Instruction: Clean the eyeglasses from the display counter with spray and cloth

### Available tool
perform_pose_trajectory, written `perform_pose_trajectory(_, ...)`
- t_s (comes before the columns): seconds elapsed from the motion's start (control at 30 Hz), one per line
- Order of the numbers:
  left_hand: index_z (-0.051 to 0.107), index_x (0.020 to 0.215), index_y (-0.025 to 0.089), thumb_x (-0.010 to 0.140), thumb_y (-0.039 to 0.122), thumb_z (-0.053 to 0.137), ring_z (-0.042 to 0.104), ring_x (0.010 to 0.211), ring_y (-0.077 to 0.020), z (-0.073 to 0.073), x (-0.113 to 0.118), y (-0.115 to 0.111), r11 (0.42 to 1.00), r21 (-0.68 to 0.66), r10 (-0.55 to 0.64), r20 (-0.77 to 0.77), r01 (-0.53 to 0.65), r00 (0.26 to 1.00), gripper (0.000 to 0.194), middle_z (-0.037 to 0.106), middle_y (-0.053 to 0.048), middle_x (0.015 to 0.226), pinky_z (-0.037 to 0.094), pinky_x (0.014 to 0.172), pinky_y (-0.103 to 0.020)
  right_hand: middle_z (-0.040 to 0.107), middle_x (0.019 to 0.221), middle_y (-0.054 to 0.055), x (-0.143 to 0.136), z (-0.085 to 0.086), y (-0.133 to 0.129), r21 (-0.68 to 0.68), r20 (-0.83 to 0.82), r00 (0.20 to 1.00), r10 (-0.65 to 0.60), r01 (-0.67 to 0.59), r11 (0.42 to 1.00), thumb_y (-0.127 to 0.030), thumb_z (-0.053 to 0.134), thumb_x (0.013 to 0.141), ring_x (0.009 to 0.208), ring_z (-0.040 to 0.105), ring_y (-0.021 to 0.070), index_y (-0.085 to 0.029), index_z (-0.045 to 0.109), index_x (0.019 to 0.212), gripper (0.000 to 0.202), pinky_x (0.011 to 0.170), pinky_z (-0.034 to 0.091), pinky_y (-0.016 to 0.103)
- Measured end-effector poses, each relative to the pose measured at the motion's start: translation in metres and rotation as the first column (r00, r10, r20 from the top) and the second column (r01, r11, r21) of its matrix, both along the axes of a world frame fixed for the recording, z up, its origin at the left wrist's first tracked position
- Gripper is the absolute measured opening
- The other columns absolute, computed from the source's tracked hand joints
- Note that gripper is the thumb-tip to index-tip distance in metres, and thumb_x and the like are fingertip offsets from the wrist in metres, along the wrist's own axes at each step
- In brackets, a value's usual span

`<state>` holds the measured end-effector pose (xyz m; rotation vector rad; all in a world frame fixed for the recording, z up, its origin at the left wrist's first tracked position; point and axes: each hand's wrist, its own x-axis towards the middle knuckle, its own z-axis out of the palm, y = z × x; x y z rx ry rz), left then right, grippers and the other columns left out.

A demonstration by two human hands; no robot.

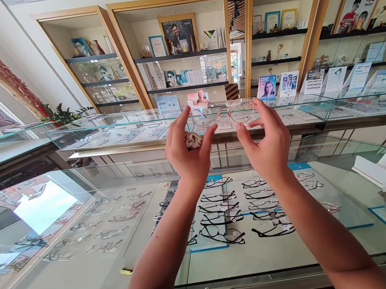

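Both my hands hold up a pair of thin-rimmed eyeglasses (pixel 224 110) at arm's length, above a glass display case. My left hand (pixel 188 152) grips the left side of the frame, with a crumpled light cloth (pixel 193 140) tucked in the palm. My right hand (pixel 268 139) has its fingers at the right rim, thumb below. The lenses are clear, and the bridge looks reddish. Where the temples lie is hard to make out. Below my forearms, rows of dark-framed glasses (pixel 221 217) lie inside the case.
A glass-topped display case (pixel 99 274) spans the foreground, with more glasses (pixel 115 231) on its left side. Another glass counter (pixel 136 134) runs behind it. Wooden shelves (pixel 167 0) line the wall. A white object (pixel 374 166) and a blurred patch are at the right.
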<state>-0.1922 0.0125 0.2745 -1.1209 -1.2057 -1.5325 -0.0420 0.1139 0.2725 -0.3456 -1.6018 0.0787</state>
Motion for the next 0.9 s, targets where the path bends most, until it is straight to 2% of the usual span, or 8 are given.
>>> perform_pose_trajectory(0.17, 0.074, 0.141, 0.030, 0.094, 0.044, 0.088, 0.079, 0.128, -0.0299, -0.001, -0.001, 0.000, 1.000, -0.019, 0.025, 0.035, -0.024, 0.999, 0.051, 0.082, -0.008, 0.142, 0.068, 0.102, -0.044, 0.075, 0.145, 0.014, 0.001, 0.001, 0.001, 0.012, 0.006, 1.000, -0.006, 0.006, 1.000, -0.037, 0.065, 0.105, 0.086, 0.076, 0.0226, -0.026, 0.058, 0.157, 0.053, 0.094, 0.065, 0.049)
perform_pose_trajectory(0.3, 0.075, 0.142, 0.033, 0.094, 0.043, 0.087, 0.079, 0.129, -0.0305, -0.001, -0.004, 0.001, 1.000, -0.026, 0.018, 0.042, -0.017, 0.999, 0.051, 0.083, -0.006, 0.141, 0.068, 0.107, -0.048, 0.075, 0.143, 0.013, 0.002, 0.001, 0.001, 0.020, 0.006, 1.000, -0.002, 0.002, 1.000, -0.040, 0.066, 0.106, 0.084, 0.075, 0.0232, -0.028, 0.057, 0.158, 0.054, 0.097, 0.065, 0.052)
perform_pose_trajectory(0.47, 0.075, 0.142, 0.034, 0.093, 0.043, 0.089, 0.079, 0.132, -0.0307, -0.002, -0.008, 0.003, 1.000, -0.024, 0.003, 0.060, -0.001, 0.998, 0.051, 0.083, -0.006, 0.141, 0.068, 0.112, -0.049, 0.078, 0.139, 0.012, 0.001, 0.001, 0.000, 0.045, -0.002, 0.999, -0.042, 0.042, 0.998, -0.040, 0.066, 0.107, 0.081, 0.075, 0.0226, -0.029, 0.059, 0.157, 0.052, 0.096, 0.067, 0.051)
perform_pose_trajectory(0.63, 0.072, 0.145, 0.030, 0.095, 0.043, 0.088, 0.078, 0.134, -0.0304, -0.003, -0.011, 0.005, 0.999, -0.020, -0.041, 0.053, 0.042, 0.998, 0.054, 0.082, -0.006, 0.142, 0.065, 0.119, -0.047, 0.077, 0.143, 0.012, 0.000, 0.001, -0.002, 0.058, -0.025, 1.000, -0.016, 0.017, 0.998, -0.036, 0.066, 0.108, 0.080, 0.076, 0.0213, -0.029, 0.059, 0.157, 0.050, 0.098, 0.067, 0.050)
perform_pose_trajectory(0.9, 0.071, 0.146, 0.029, 0.096, 0.042, 0.087, 0.077, 0.137, -0.0303, -0.005, -0.013, 0.007, 0.996, -0.041, -0.082, 0.058, 0.084, 0.995, 0.055, 0.081, -0.008, 0.142, 0.064, 0.121, -0.046, 0.073, 0.146, 0.012, 0.003, 0.002, -0.005, 0.009, -0.008, 1.000, 0.029, -0.029, 1.000, -0.037, 0.064, 0.108, 0.082, 0.074, 0.0230, -0.033, 0.055, 0.162, 0.055, 0.106, 0.064, 0.056)
